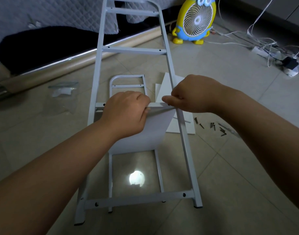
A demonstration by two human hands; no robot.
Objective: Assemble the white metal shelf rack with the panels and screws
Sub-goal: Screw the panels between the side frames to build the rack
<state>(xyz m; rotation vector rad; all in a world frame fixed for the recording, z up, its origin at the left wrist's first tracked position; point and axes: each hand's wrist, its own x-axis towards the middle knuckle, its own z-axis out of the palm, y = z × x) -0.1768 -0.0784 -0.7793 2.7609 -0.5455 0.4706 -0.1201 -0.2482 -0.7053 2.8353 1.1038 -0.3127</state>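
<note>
The step in hand looks like fastening the first white panel [145,131] to the side frame [98,65]. The left hand [128,112] has its grip curled over the panel's top edge, holding it against the frame's middle rung [99,105]. The right hand [194,94] has its fingers pinched together at the rung's right hole; whether they hold anything cannot be told. The next move probably calls for driving a screw there. Spare screws [211,125] lie on the floor right of the frame.

Floor: big shiny beige tiles [230,150], with a round bright spot of light [137,178] on them.
Bed: back left, with a gray quilted cover [60,12] and a dark blanket [43,43].
Fan: a yellow cartoon fan [195,19] stands on the floor.
Wires: white cables [257,22] and a power strip [260,51], far right.
</note>
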